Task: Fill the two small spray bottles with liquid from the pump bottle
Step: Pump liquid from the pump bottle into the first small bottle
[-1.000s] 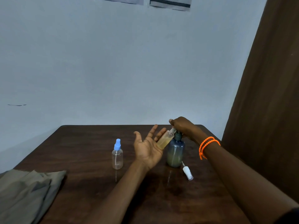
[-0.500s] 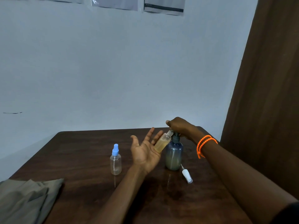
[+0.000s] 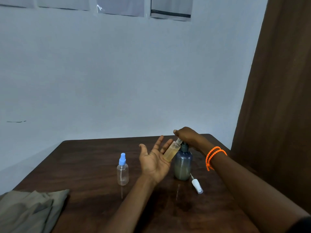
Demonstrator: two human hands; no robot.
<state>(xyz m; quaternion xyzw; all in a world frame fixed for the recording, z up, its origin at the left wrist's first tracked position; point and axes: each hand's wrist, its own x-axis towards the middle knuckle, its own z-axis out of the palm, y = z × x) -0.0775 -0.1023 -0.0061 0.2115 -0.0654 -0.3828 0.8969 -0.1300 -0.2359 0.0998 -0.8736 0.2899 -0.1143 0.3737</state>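
1. Far left, same as a second ago: folded grey-green cloth (image 3: 28,211) on the near corner of the dark wooden surface (image 3: 94,153).
2. Blue-capped spray bottle (image 3: 122,170) upright and clear, looks empty, hasn't budged, well apart from both hands.
3. Left hand (image 3: 154,159) palm up, fingers spread and straight, grip apart; uncapped spray bottle (image 3: 171,151) with yellowish liquid lying tilted across the fingers, neck up under the pump spout. Same pose as the earlier frames, liquid level about the same.
4. Pump bottle (image 3: 183,163) standing just right of that hand, unmoved.
5. Right hand (image 3: 186,136) on top of the pump head, fingers curled over it, grip clamped on the pump as before. Orange beaded bracelet (image 3: 213,156) on that wrist.
6. White spray cap (image 3: 197,185) lying on its side just right of the pump bottle's base, same spot.
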